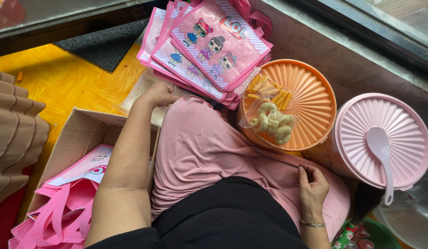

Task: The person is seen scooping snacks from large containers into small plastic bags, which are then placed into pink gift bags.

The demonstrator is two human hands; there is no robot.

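We saw the left hand (157,94) pinching clear plastic bags (137,92) on the yellow floor (71,78) beside a stack of pink gift bags (209,46); the right hand (312,184) rested loosely curled, empty, near a snack packet (268,110) atop an orange lid (311,99).

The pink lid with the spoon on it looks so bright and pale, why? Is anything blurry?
Head view: daylight washes out the pink lid and its spoon; the snack bag shows small glare; the left hand and right hand look sharp; the edges bend slightly.
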